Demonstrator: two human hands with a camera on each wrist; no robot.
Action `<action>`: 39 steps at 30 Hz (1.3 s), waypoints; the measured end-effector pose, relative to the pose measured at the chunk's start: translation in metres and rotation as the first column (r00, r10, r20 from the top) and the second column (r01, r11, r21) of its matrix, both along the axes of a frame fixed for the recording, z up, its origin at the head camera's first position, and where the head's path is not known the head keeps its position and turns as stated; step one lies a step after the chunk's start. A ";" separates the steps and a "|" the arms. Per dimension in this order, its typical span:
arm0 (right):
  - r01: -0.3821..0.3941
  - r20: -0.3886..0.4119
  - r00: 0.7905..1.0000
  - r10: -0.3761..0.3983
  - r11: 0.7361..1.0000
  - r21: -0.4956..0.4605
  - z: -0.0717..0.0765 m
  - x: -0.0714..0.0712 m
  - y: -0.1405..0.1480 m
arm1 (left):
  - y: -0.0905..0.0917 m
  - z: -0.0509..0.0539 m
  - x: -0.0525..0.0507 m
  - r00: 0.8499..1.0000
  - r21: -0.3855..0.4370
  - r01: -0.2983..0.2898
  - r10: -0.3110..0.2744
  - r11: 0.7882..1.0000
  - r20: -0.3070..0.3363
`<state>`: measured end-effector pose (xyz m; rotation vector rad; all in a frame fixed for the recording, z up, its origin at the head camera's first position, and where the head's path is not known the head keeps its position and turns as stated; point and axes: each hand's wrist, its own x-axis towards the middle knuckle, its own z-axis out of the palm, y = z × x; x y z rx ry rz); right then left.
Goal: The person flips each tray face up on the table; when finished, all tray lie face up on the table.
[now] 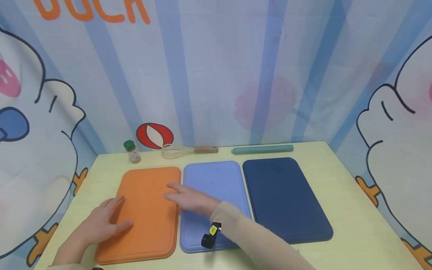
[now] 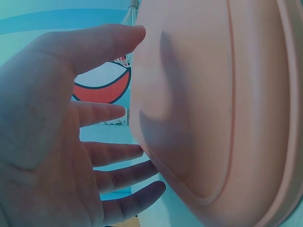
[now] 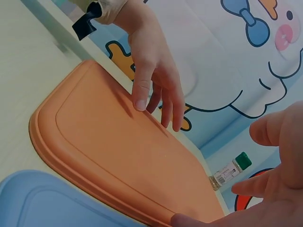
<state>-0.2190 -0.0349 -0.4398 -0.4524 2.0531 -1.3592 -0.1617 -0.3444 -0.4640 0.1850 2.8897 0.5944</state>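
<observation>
While right hand (image 1: 189, 198) partly hides orange board (image 1: 148, 217), lettering (image 1: 86, 15) cropped

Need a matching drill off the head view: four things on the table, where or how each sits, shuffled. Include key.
1. orange rectangular board
2. small clear jar with a green lid
3. wire whisk with a brown handle
4. teal cylindrical rod

A. standing upright
B. lying behind the dark navy rectangular board
C. just left of the light-blue rectangular board
D. lying mid back row

Pairs: 1-C, 2-A, 3-D, 4-B
</observation>
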 end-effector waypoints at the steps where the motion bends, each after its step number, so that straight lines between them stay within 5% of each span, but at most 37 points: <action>1: -0.002 0.000 1.000 0.002 1.000 0.006 0.000 0.000 -0.001 | 0.000 0.000 0.000 1.000 0.002 0.002 -0.002 1.000 0.003; 8: -0.013 -0.004 1.000 0.013 1.000 0.011 0.000 -0.003 -0.006 | 0.000 0.001 0.002 1.000 0.005 0.015 -0.015 1.000 -0.005; 20: 0.077 0.158 0.986 -0.056 0.989 -0.125 -0.005 -0.010 -0.012 | 0.001 -0.001 0.002 0.999 -0.014 0.023 -0.023 1.000 -0.036; 30: 0.156 0.162 0.979 -0.126 0.970 -0.185 -0.010 -0.010 -0.010 | 0.004 0.001 0.003 0.997 -0.014 0.021 -0.022 1.000 -0.072; 39: 0.200 0.160 0.973 -0.167 0.955 -0.218 -0.012 -0.006 -0.010 | 0.008 0.003 0.000 0.999 -0.048 -0.024 0.023 0.999 -0.024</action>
